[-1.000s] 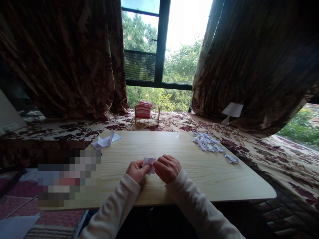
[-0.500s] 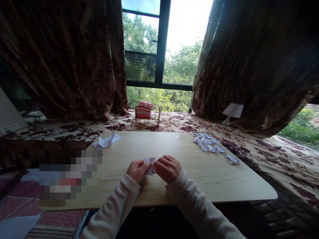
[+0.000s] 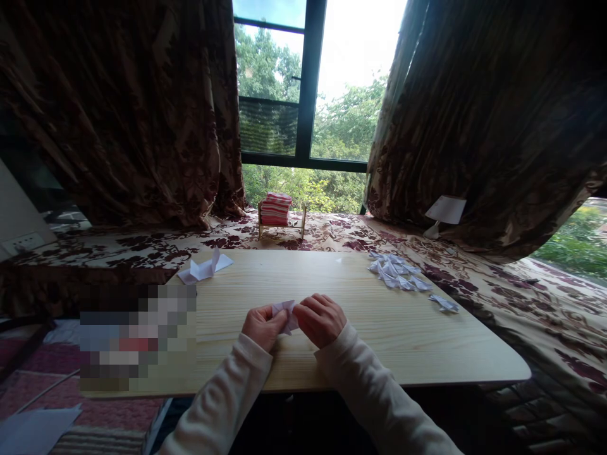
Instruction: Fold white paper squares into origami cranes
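Observation:
A small piece of folded white paper (image 3: 283, 309) is held between my two hands above the front middle of the wooden table (image 3: 379, 341). My left hand (image 3: 263, 325) pinches its left side, thumb lying across the front. On the opposite edge, my right hand (image 3: 323, 320) has its fingers curled and closed on the paper. The fingers cover much of it, so its full shape is hidden.
Several folded white paper pieces (image 3: 393, 270) lie in a pile at the table's back right, one piece (image 3: 444, 304) apart from them. Partly folded sheets (image 3: 205, 270) rest at the back left. Beyond the table, a small rack (image 3: 281, 227) holds striped cloths (image 3: 276, 209) near a lamp (image 3: 444, 210).
My left thumb has shifted slightly on the paper, and the paper has tilted a little. My right hand stays almost where it was, still gripping the edge.

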A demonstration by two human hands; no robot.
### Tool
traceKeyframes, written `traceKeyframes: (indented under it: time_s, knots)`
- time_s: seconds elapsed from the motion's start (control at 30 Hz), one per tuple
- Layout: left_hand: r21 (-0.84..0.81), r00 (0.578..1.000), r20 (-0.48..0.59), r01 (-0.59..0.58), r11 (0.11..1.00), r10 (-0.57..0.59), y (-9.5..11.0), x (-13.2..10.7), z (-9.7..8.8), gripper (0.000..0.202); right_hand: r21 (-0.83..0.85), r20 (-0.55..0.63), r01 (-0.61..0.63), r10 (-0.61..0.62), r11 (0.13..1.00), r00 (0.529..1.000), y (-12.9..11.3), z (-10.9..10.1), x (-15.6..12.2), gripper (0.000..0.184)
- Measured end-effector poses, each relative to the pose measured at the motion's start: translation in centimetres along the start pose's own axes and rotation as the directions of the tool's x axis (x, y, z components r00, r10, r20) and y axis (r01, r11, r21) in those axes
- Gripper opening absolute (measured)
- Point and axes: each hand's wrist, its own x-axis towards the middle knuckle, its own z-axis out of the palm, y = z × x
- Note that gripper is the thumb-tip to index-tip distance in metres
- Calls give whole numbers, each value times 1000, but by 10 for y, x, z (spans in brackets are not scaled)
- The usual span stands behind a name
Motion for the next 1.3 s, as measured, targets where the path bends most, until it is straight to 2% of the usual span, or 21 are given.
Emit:
traceKeyframes:
  time_s: [0.13, 0.27, 0.37, 0.47, 0.57, 0.8, 1.1, 1.3]
  knots:
    - [66, 998, -53, -42, 997, 46, -3, -2, 1, 24, 123, -48, -166, 173, 978, 984, 4, 6, -5, 9]
    - [144, 992, -66, -92, 985, 103, -1, -4, 2, 22, 270, -54, -338, 365, 901, 929, 6, 15, -10, 16]
    - [181, 988, -54, -131, 975, 142, 1, -5, 2, 20, 331, -15, -413, 442, 849, 897, 4, 25, -11, 28]
    - [198, 986, -48, -150, 969, 163, 1, -4, 2, 21, 367, -4, -461, 497, 808, 868, 2, 35, -13, 22]
    - [200, 987, -54, -141, 970, 154, -3, -3, 3, 23, 403, -10, -479, 527, 780, 850, 3, 41, -15, 16]
    - [187, 989, -55, -123, 975, 135, -8, -1, 4, 26, 474, -17, -469, 540, 745, 841, 5, 42, -16, 17]
    - [187, 981, -24, -183, 965, 191, -7, -3, 2, 21, 532, 71, -514, 569, 673, 819, -4, 38, -14, 16]
    - [153, 991, -23, -124, 980, 129, 0, -6, 1, 24, 627, 141, -545, 607, 557, 782, -6, 34, -13, 24]
